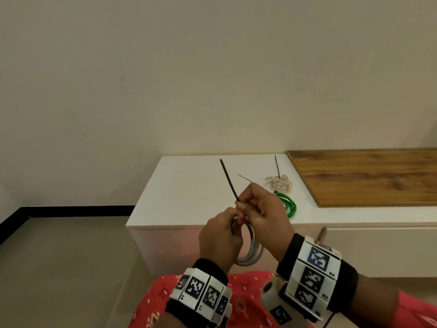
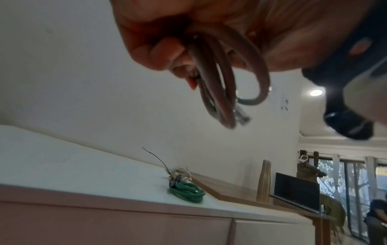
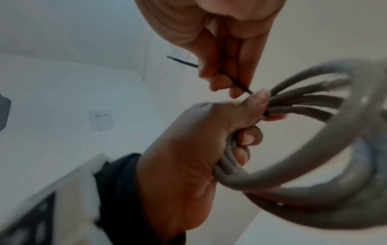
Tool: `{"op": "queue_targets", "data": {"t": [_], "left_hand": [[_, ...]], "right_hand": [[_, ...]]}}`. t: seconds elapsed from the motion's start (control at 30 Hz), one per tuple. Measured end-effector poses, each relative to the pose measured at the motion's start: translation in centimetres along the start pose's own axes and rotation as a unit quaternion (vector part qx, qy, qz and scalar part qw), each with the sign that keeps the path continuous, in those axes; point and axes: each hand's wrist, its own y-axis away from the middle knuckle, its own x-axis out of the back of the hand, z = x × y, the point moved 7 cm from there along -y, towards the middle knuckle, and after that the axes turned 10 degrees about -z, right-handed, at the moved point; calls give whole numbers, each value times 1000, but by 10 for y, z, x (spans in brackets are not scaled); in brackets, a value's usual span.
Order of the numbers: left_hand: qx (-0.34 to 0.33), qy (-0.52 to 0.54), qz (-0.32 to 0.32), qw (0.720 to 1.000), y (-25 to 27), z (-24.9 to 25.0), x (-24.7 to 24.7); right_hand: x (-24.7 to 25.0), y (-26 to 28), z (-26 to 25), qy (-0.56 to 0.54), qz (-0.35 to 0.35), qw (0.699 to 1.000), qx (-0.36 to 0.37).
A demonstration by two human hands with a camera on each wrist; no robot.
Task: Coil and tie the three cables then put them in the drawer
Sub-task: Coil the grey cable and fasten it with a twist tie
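Observation:
My left hand (image 1: 220, 235) grips a coiled grey cable (image 1: 251, 253) in front of the white cabinet, its loops hanging below the fist (image 3: 293, 187). My right hand (image 1: 262, 209) pinches a black zip tie (image 1: 229, 179) whose tail points up and left, close above the left thumb (image 3: 259, 99). On the cabinet top lie a coiled green cable (image 1: 287, 204) and, behind it, a coiled white cable (image 1: 279, 183) with a black tie sticking upright. Both coils show again in the left wrist view: green cable (image 2: 188, 193), white cable (image 2: 181, 173).
The white cabinet (image 1: 189, 200) has a closed drawer front (image 1: 378, 249) below its top at the right. A wooden board (image 1: 369, 176) covers the top's right part. A tall vase (image 2: 263, 180) and a dark screen (image 2: 295, 190) stand further along. A person sits far right (image 2: 376, 213).

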Motion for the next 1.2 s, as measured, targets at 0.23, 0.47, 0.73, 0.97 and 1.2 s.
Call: {"op": "queue_targets", "data": {"t": [0.23, 0.47, 0.73, 0.97, 1.2], "left_hand": [[52, 51, 67, 995, -3, -29, 24], [57, 114, 70, 989, -1, -31, 25], [39, 89, 108, 989, -1, -23, 31], [21, 81, 127, 988, -3, -17, 32], [68, 220, 120, 966, -3, -38, 28]], "right_hand": [[5, -8, 36, 197, -123, 962, -144], [0, -4, 46, 74, -103, 976, -176], [0, -3, 38, 268, -79, 950, -138], [-2, -3, 49, 87, -73, 975, -190], [-17, 8, 57, -171, -77, 942, -279]]}}
